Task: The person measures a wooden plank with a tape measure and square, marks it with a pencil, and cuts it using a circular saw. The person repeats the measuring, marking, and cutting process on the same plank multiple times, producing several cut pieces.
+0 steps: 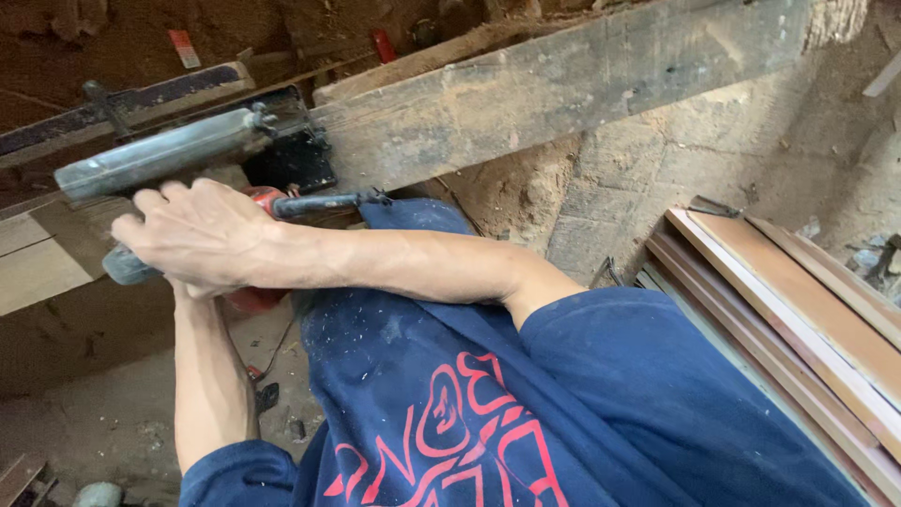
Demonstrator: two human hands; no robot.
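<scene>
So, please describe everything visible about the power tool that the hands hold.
The power tool has a long grey metal body, a black block at its front and a red part partly hidden below. It looks worn and dusty. It lies nearly level, its black front against the rough wooden beam. The right hand grips it from above; the left hand is hidden underneath.

A small red and white label (184, 47) lies on the dirt at the top left; its print is too small to make out.
</scene>
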